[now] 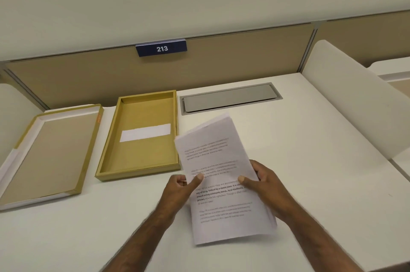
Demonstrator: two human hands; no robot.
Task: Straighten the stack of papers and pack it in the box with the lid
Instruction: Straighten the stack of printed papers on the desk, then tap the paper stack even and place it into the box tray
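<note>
A stack of printed white papers (218, 161) is held above the desk, tilted with its far end leaning left. My left hand (180, 189) grips its left edge, thumb on the top sheet. My right hand (264, 183) holds the right edge, thumb on top. The sheets' edges at the far end and right side are slightly fanned. An open mustard-yellow box (111, 169) lies to the left of the papers, with a white label on its floor. Its lid (89, 138) lies upside down further left.
The white desk (310, 172) has a grey cable hatch (230, 97) behind the papers. A beige partition with a "213" sign (161, 48) closes the back. White side dividers (355, 98) stand right and left.
</note>
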